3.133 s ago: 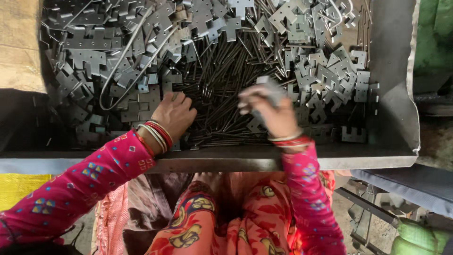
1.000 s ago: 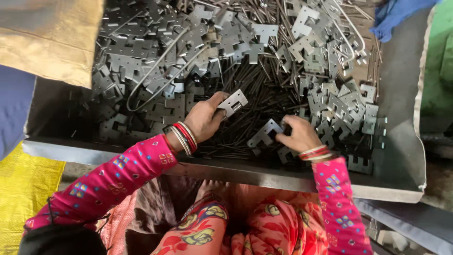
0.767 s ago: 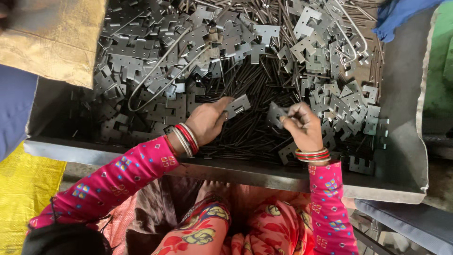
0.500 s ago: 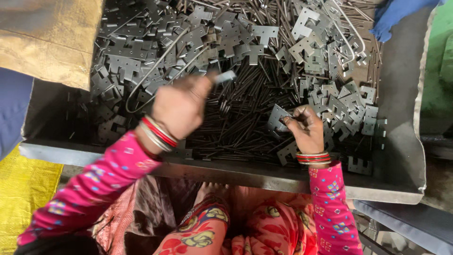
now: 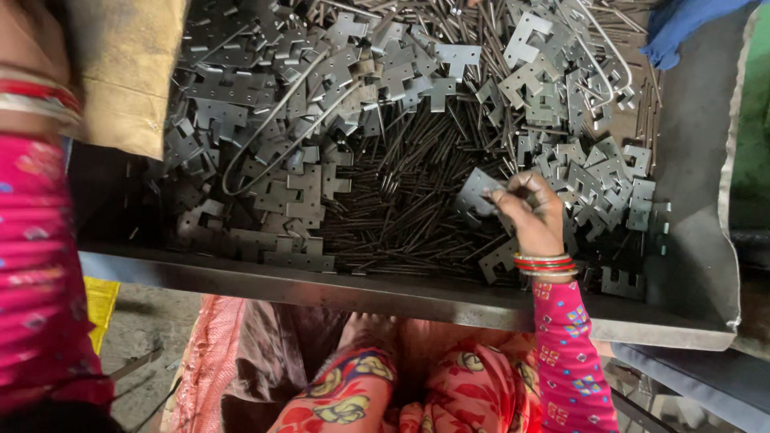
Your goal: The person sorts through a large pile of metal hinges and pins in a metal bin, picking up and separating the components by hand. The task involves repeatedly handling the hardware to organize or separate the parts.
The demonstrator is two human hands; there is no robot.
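My right hand [image 5: 531,215], with red bangles at the wrist, sits low in a wide metal tray [image 5: 481,301] and pinches a flat notched grey metal plate [image 5: 476,195] by its edge. Under and beside it lies a heap of thin dark metal pins [image 5: 401,208]. My left arm in a pink sleeve rises along the left edge. Only the base of my left hand [image 5: 24,36] shows above its bangles at the top left corner, with the fingers out of frame. Many similar notched plates [image 5: 265,120] are piled across the tray.
Bent wire loops [image 5: 281,120] lie over the plates at left and upper right. A brown sack [image 5: 128,72] overhangs the tray's upper left. Blue cloth [image 5: 682,32] is at the top right, a yellow sheet [image 5: 100,305] on the floor at left. My patterned lap is below the tray.
My left hand has lifted out of the tray, up and to the left, close to the camera. My right hand has stayed over the pins with a plate in its fingers.
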